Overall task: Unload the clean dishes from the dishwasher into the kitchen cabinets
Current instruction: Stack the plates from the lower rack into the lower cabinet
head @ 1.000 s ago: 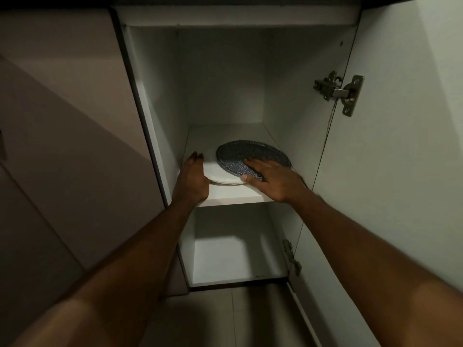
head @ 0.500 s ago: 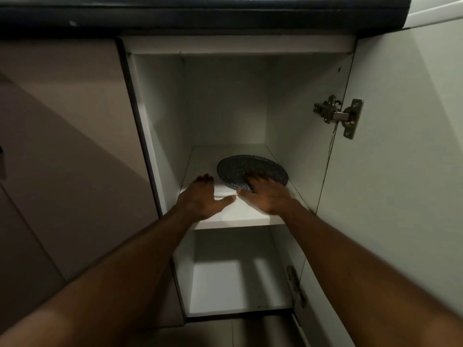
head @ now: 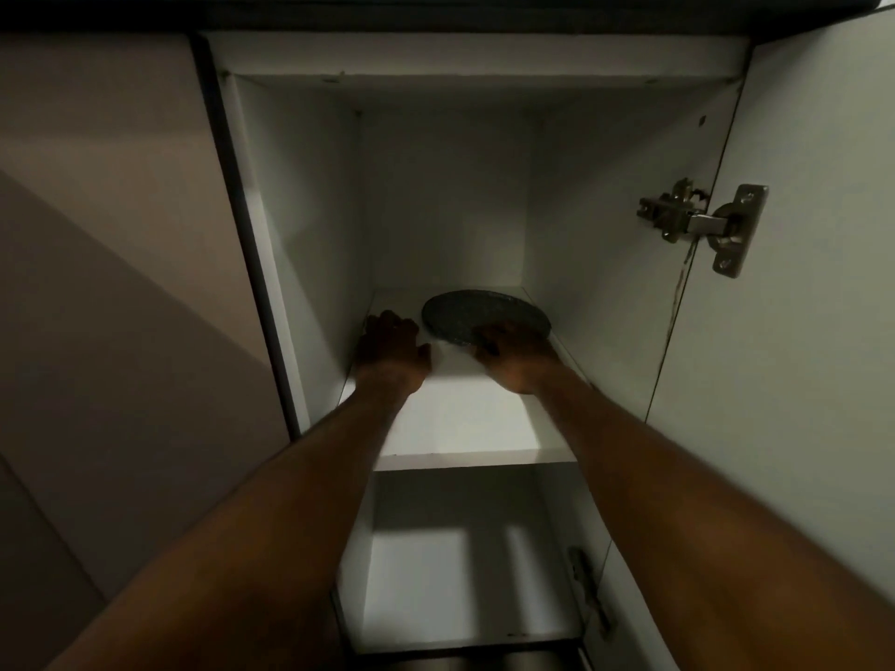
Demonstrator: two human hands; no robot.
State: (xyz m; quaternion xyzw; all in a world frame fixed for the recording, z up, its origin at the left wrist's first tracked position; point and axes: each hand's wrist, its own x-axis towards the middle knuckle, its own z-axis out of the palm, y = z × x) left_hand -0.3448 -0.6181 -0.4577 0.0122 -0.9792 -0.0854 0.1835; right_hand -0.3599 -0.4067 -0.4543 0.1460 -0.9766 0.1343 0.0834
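Note:
A dark speckled plate [head: 477, 312] lies flat near the back of the middle shelf [head: 460, 423] inside an open white cabinet. A white plate seen under it earlier is hidden behind my hands. My right hand [head: 516, 355] rests on the plate's near edge, fingers on its rim. My left hand [head: 392, 353] lies palm down on the shelf just left of the plate, fingers apart, holding nothing.
The cabinet door [head: 799, 331] stands open on the right with a metal hinge [head: 702, 225]. A lower shelf [head: 460, 583] sits below. A closed cabinet front [head: 111, 234] is on the left, and a dark countertop edge [head: 436, 12] runs above.
The plates have been pushed deeper onto the shelf. Both hands have reached further into the cabinet, and the view has moved closer.

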